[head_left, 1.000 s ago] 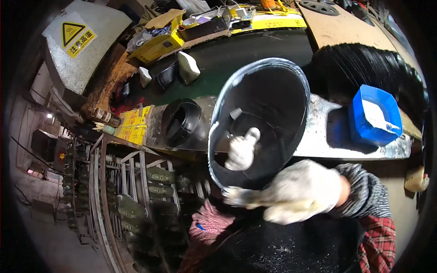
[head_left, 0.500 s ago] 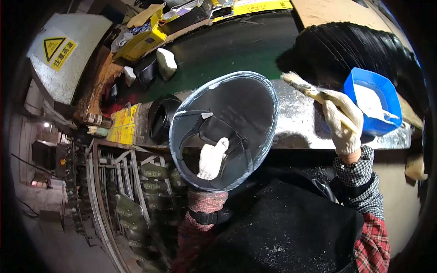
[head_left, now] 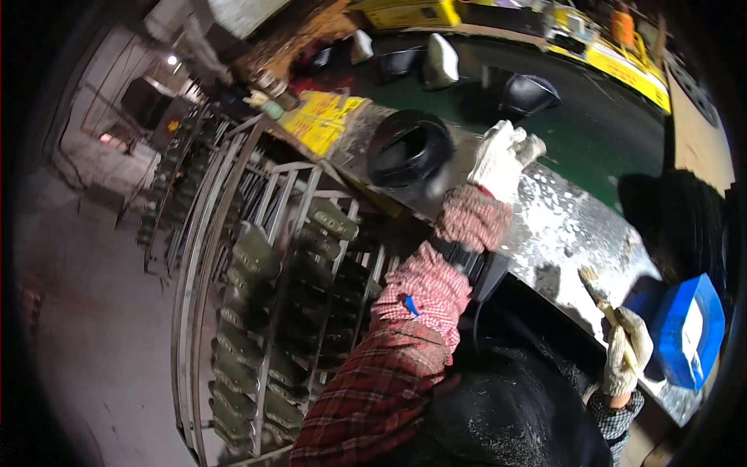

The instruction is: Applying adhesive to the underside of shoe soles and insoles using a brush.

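My left hand (head_left: 502, 159), in a white knitted glove, reaches over the far edge of the metal-topped bench with its fingers apart and nothing in them. Just beyond its fingertips a black boot upper (head_left: 531, 95) lies on the dark green conveyor belt (head_left: 595, 159). At the lower right my right hand (head_left: 625, 350), also gloved, is closed round the handle of a paintbrush (head_left: 597, 294), bristles pointing up and away. Beside that hand stands a blue tub (head_left: 668, 342) with white paste in it. A round black piece (head_left: 408, 148) rests on the bench left of my left hand.
Racks (head_left: 257, 327) with dark green boot-foot shapes stand on the left. White-lined pieces (head_left: 442, 62) lie farther along the belt. A stack of black sheets (head_left: 685, 226) is at the right, and a yellow box (head_left: 412, 13) stands at the back.
The black boot upper that was over my left hand is now off it and on the belt. My left hand has reached forward; the view has swung left. The brush stays in my right hand.
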Available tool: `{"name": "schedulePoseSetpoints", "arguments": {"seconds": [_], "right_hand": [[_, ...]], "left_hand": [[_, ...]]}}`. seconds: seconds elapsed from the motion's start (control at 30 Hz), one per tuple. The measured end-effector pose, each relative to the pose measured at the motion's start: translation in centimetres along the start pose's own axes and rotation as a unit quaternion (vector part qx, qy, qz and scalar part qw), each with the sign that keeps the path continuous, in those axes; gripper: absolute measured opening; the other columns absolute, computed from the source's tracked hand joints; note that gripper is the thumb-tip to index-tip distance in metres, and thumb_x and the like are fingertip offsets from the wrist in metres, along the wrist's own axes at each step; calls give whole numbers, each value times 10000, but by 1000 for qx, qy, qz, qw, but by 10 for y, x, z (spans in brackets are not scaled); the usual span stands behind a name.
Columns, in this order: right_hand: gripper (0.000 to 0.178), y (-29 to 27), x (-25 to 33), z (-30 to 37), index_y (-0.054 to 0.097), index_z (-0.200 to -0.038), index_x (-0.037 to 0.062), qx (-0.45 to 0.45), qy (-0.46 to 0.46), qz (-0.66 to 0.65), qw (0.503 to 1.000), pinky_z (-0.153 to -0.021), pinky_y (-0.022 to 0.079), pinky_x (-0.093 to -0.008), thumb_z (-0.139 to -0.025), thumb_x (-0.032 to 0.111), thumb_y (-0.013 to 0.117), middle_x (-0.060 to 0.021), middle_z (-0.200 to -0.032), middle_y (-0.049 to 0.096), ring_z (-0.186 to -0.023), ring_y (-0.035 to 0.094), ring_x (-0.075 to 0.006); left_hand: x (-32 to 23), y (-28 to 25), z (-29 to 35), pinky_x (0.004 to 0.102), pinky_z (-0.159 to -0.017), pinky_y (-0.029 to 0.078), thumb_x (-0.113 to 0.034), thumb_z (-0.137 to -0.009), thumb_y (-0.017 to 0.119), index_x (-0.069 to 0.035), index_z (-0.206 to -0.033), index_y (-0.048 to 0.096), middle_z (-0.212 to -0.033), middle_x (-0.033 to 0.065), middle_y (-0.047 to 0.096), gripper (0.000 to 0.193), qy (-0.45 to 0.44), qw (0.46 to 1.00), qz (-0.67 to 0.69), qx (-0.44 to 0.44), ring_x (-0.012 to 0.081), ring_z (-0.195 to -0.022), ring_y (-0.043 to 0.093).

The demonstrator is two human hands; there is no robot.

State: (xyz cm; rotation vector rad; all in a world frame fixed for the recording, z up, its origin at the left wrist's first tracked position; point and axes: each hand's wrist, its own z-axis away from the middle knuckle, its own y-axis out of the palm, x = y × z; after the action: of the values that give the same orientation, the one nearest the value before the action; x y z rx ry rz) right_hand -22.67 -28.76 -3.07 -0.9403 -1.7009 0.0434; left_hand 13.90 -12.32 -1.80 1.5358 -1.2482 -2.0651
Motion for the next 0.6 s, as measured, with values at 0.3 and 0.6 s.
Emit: {"name": "schedulePoseSetpoints", "arguments": {"seconds": [0.3, 0.6], "right_hand": [[286, 34, 33, 1, 607, -1057, -16, 39, 134, -93, 986, -590, 432, -215, -935, 241, 638, -58, -782, 631, -651, 551, -96], [261, 52, 66, -6, 630, -1050, -24, 91, 37, -14, 995, -554, 363, -197, -950, 214, 596, -4, -754, 588, -609, 478, -52]], "left_hand": [[-218, -169, 248, 423, -1020, 424, -195, -955, 592, 16, -1329, 507, -1306, 233, 552, 438, 395, 431, -619, -525, 351, -1195, 544], [-296, -240, 268, 425, -1028, 425, -301, -804, 744, -78, -1472, 335, -1382, 193, 509, 815, 377, 606, -336, -614, 321, -1223, 532]]}}
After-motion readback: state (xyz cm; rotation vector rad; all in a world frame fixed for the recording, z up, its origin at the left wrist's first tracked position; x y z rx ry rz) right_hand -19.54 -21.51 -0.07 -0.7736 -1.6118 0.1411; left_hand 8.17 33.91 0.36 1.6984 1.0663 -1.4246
